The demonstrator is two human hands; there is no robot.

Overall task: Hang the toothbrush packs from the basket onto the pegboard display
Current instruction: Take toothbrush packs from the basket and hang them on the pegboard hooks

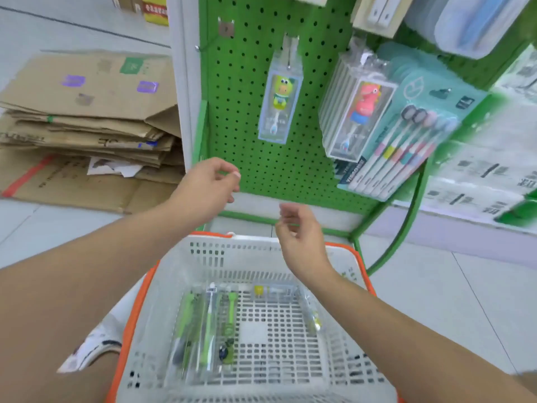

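A green pegboard stands ahead. One clear pack with a green cartoon toothbrush hangs alone on a hook. To its right hang several packs with a pink cartoon toothbrush and a teal multi-brush pack. Below, a white basket with an orange rim holds several clear packs with green brushes and another clear pack. My left hand hovers in front of the pegboard's lower edge, fingers loosely curled, holding nothing. My right hand hangs over the basket's far rim, also empty.
Flattened cardboard boxes are stacked on the floor to the left. An empty hook sticks out at the pegboard's upper left. White shelves with boxed goods lie to the right. A green metal frame curves beside the basket.
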